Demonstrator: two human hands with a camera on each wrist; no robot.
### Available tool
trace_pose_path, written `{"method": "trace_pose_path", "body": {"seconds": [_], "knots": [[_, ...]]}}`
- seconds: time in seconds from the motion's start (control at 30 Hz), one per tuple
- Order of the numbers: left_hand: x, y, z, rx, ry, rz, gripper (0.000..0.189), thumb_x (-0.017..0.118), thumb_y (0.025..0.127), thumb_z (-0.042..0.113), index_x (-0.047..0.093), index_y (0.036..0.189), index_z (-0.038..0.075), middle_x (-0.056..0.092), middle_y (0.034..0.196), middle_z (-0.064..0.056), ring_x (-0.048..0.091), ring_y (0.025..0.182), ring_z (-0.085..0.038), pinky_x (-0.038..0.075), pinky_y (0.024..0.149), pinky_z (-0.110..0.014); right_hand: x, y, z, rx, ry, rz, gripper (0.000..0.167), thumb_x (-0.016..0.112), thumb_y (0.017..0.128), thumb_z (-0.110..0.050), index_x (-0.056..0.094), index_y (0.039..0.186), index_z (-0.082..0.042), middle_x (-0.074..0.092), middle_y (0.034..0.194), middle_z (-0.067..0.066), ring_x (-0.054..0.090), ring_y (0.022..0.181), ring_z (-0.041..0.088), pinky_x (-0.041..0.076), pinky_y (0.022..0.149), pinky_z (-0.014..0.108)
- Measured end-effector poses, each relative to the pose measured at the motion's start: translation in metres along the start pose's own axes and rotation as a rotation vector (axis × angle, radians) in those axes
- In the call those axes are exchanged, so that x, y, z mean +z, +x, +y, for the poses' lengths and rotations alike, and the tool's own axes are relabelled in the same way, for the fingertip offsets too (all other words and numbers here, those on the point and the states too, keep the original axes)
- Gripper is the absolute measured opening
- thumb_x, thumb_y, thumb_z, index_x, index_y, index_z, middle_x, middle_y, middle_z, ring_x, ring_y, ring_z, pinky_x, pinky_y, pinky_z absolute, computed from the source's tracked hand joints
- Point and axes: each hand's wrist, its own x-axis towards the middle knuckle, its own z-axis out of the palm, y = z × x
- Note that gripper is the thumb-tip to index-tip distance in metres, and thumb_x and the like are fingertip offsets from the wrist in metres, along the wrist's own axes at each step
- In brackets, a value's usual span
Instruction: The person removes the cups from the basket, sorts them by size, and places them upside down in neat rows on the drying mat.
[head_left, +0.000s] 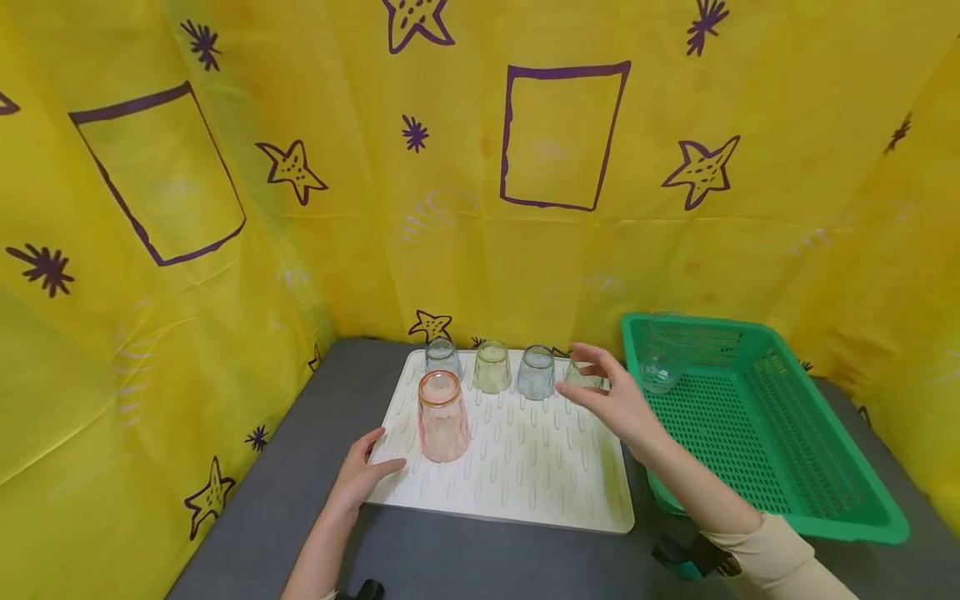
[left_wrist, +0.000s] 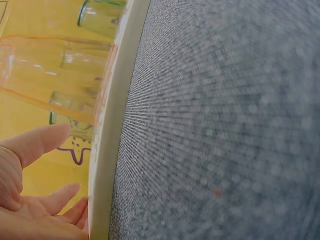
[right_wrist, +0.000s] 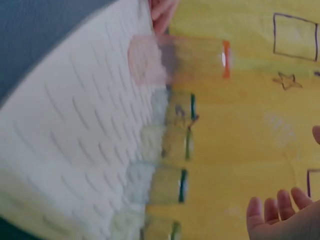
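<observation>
A tall pink glass (head_left: 443,427) with an orange rim stands at the left of a white ribbed tray (head_left: 517,492). Behind it, a row of short glasses runs along the tray's back: a blue one (head_left: 441,357), a yellow-green one (head_left: 492,368), another blue one (head_left: 536,375) and a pale green one (head_left: 576,377). My right hand (head_left: 611,398) hovers by the pale green glass, fingers spread; the right wrist view shows them apart from any glass. At the tray's left edge is my left hand (head_left: 363,475), its fingers loosely extended and holding nothing.
A green plastic basket (head_left: 832,450) with perforated walls sits right of the tray, with a clear glass (head_left: 662,362) at its left back. Yellow patterned cloth (head_left: 480,250) hangs behind and to the left. The tabletop (head_left: 300,417) is dark grey.
</observation>
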Motion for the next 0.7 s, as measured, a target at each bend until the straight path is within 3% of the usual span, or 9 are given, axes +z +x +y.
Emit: {"method": "trace_pose_path", "body": {"seconds": [0.2,0.4,0.7], "knots": [[-0.001,0.001,-0.002,0.010,0.036,-0.021,0.079,0.074,0.080,0.007,0.032,0.145,-0.009,0.025,0.149,-0.032,0.020,0.139,-0.046,0.016,0.112,-0.059,-0.052,0.004,0.001,0.025,-0.063,0.120,0.074,0.067,0.092,-0.040,0.032,0.152,-0.013,0.037,0.150,0.011,0.036,0.129,0.034,0.039,0.092,0.050],[-0.001,0.002,-0.004,0.020,0.084,-0.038,0.082,0.076,0.078,0.008,0.031,0.145,-0.008,0.023,0.151,-0.031,0.016,0.141,-0.046,0.013,0.112,-0.061,-0.097,0.015,0.014,0.090,-0.084,0.242,0.083,0.063,0.093,-0.043,0.020,0.155,-0.009,0.024,0.155,0.019,0.026,0.134,0.041,0.033,0.097,0.058],[0.002,0.002,-0.004,0.013,0.104,-0.037,0.079,0.076,0.079,0.009,0.033,0.144,-0.008,0.024,0.151,-0.031,0.017,0.141,-0.046,0.014,0.112,-0.061,-0.134,0.031,0.038,0.228,-0.229,0.233,0.100,0.066,0.091,-0.042,0.001,0.154,0.000,0.002,0.154,0.034,0.013,0.134,0.057,0.026,0.100,0.068]]}}
